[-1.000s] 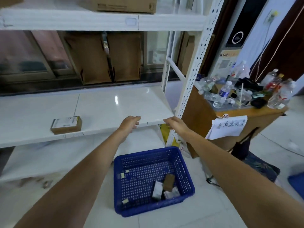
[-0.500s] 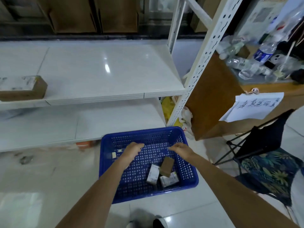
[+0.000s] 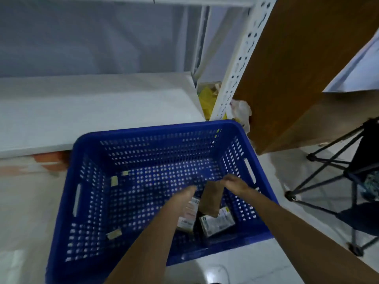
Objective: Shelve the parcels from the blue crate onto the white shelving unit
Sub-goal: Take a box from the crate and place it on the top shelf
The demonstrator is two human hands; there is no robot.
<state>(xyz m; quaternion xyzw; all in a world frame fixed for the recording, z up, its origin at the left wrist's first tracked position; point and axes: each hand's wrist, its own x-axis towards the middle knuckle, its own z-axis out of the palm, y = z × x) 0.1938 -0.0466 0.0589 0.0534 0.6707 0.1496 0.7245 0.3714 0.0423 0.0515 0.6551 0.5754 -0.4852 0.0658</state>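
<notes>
The blue crate (image 3: 155, 130) stands on the floor in front of the white shelving unit's lowest board (image 3: 92, 107). In its right near corner a brown parcel (image 3: 210, 199) stands tilted above two white-labelled parcels (image 3: 218, 221) (image 3: 189, 216). My right hand (image 3: 235, 184) is inside the crate, fingers curled over the brown parcel's top edge. My left hand (image 3: 184, 196) reaches down just left of that parcel, fingers straight and apart, holding nothing. Bits of tape stick to the crate's floor.
The shelf's perforated white upright (image 3: 240, 62) rises right behind the crate. A brown wooden cabinet (image 3: 297, 68) with a hanging paper sheet (image 3: 359, 68) stands to the right, a black folding chair (image 3: 338, 175) beyond it. Yellow and white bags (image 3: 205, 99) lie between shelf and cabinet.
The view has dropped from the shelf down onto the crate. Both hands went from the shelf edge into the crate, and the right hand now rests on the brown parcel.
</notes>
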